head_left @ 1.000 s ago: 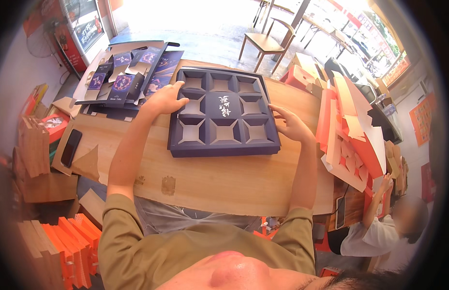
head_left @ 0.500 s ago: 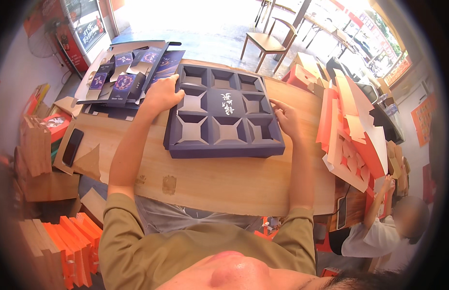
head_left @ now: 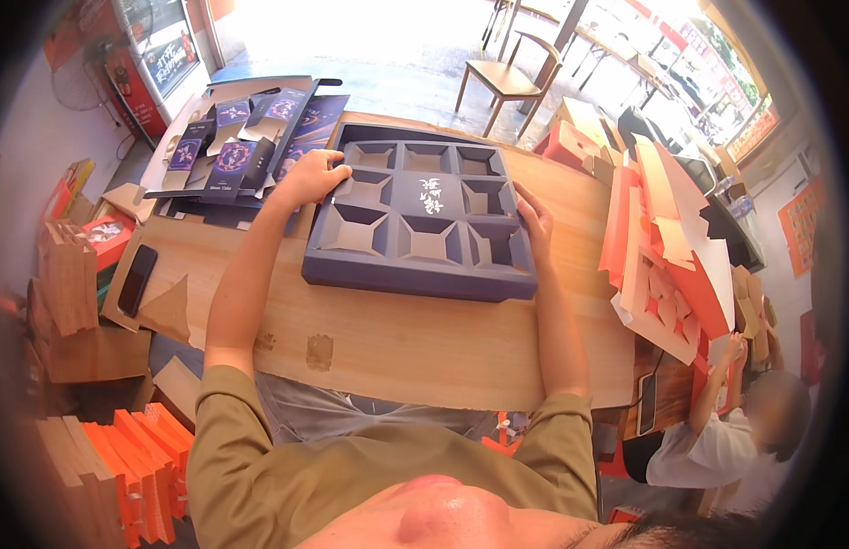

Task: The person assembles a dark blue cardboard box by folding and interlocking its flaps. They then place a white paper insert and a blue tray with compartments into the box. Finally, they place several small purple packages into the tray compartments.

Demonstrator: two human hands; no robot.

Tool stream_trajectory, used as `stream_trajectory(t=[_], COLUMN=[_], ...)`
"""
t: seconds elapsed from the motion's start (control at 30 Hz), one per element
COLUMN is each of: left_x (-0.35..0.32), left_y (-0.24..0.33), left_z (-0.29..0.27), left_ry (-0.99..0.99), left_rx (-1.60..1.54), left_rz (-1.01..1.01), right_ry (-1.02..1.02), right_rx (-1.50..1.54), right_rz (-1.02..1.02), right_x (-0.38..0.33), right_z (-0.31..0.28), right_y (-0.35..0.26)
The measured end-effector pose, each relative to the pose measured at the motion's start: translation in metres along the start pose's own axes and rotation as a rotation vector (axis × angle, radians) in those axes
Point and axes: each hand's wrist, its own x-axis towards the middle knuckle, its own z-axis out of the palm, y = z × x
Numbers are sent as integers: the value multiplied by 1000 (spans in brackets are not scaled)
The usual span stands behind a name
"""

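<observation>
Navy tray (head_left: 415, 222) gripped by left fingers (head_left: 338, 173) and right fingers (head_left: 532, 209), purple boxes (head_left: 234, 157) leftward, orange cartons (head_left: 681, 265) rightward

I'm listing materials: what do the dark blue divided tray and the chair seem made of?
Divided tray: probably matte cardboard, judging by its crisp folds and slanted panels. Chair: apparently smooth wood, from its brown colour; grain isn't discernible.

Between left hand (head_left: 317, 176) and right hand (head_left: 535, 218), a white-lettered navy tray (head_left: 419, 218); leftward, purple-patterned navy cartons (head_left: 232, 157); rightward, orange-red boxes (head_left: 690, 284).
</observation>
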Motion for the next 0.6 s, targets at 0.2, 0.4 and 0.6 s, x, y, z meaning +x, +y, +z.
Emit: stream_trajectory(t=[0.2, 0.4, 0.6], left_x=[0, 0, 4], left_y=[6, -1, -4], left_z=[4, 1, 0], left_ry=[37, 39, 67], left_rx=[55, 45, 125], left_rz=[53, 3, 61], right_ry=[-72, 32, -136], right_rx=[-5, 215, -68], right_rz=[66, 184, 145], right_x=[8, 3, 7], right_z=[-33, 9, -21], right_y=[27, -4, 23])
